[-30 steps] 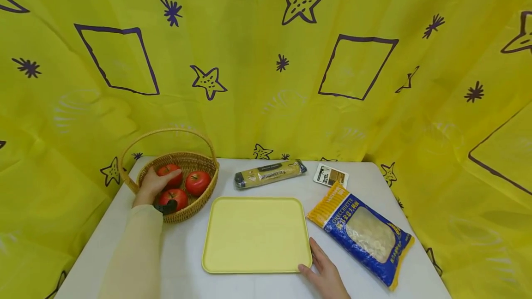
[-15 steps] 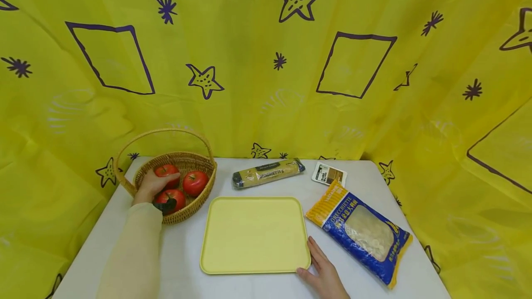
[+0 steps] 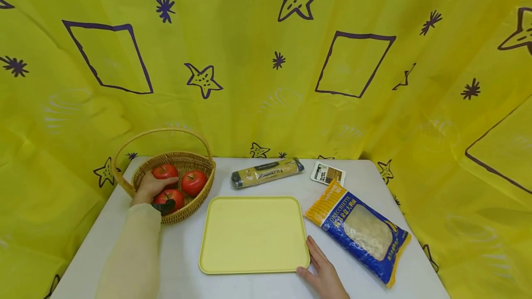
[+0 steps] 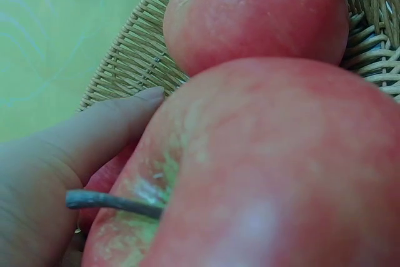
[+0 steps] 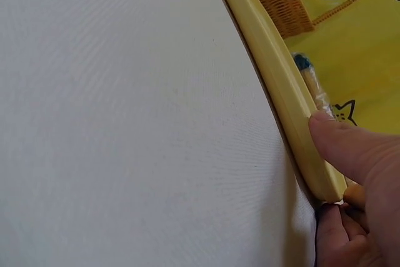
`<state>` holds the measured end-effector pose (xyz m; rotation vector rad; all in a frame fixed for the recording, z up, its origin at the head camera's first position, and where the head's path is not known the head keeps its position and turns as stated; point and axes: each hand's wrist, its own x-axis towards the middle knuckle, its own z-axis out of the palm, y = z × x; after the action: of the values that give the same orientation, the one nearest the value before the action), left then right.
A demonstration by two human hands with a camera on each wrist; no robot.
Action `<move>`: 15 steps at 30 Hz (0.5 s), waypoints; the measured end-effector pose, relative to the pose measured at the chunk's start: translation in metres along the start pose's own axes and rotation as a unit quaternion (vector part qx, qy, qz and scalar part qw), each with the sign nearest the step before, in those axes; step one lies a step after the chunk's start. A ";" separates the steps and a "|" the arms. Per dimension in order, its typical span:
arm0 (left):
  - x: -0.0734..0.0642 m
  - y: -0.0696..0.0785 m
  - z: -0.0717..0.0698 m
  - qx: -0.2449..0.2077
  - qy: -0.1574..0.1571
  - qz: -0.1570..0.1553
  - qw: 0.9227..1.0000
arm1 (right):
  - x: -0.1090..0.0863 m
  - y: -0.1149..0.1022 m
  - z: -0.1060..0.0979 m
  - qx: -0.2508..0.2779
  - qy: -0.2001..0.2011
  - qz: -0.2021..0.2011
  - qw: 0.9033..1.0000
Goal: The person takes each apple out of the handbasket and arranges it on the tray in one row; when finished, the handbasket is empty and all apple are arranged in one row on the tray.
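Inside the wicker basket (image 3: 183, 216), my left hand (image 3: 153, 185) grips the rear red apple (image 3: 165, 170), thumb along its near side. A nearer apple (image 3: 176, 196) sits just in front of the hand, and a third apple (image 3: 194, 183) lies to the right. In the left wrist view the nearer apple (image 4: 269, 167) fills the foreground and hides most of the gripped one; the thumb (image 4: 112, 126) shows past its stem. At the front right corner of the yellow tray (image 3: 253, 234), my right hand (image 3: 322, 273) pinches the rim, thumb (image 5: 340, 142) on one side and fingers on the other.
Behind the tray lies a spaghetti pack (image 3: 268, 173), with a small white-edged packet (image 3: 327, 173) to its right. A blue and orange orecchiette bag (image 3: 361, 232) rests right of the tray. Yellow patterned cloth (image 3: 249, 59) hangs around the white table (image 3: 183, 257).
The left thumb has come down slightly onto the near side of the rear apple. The right hand keeps its place at the tray corner. The head view has shifted a little.
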<state>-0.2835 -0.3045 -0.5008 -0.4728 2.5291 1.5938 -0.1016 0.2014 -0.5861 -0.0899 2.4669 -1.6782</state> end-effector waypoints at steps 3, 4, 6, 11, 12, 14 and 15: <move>0.000 -0.001 0.000 0.001 0.002 0.001 1.000 | -0.001 -0.001 0.001 0.010 0.007 -0.003 1.000; 0.000 -0.002 -0.001 0.003 0.003 0.000 1.000 | -0.001 -0.001 0.001 0.012 0.009 -0.004 1.000; 0.000 -0.002 -0.001 0.004 0.004 -0.003 1.000 | -0.002 -0.001 0.002 0.014 0.011 -0.005 1.000; -0.001 -0.004 -0.002 0.017 0.007 -0.003 1.000 | -0.002 -0.001 0.001 -0.002 0.010 -0.013 1.000; -0.001 -0.004 -0.003 0.019 0.008 -0.001 1.000 | -0.002 -0.001 0.001 -0.006 0.009 -0.015 1.000; 0.000 -0.006 -0.002 0.022 0.014 0.003 1.000 | -0.001 -0.001 0.001 -0.011 0.008 -0.017 1.000; 0.000 -0.006 -0.002 0.022 0.018 0.005 1.000 | -0.001 -0.001 0.001 -0.011 0.007 -0.017 1.000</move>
<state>-0.2816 -0.3089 -0.5054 -0.4879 2.5913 1.5423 -0.1005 0.2006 -0.5854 -0.1243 2.5088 -1.6694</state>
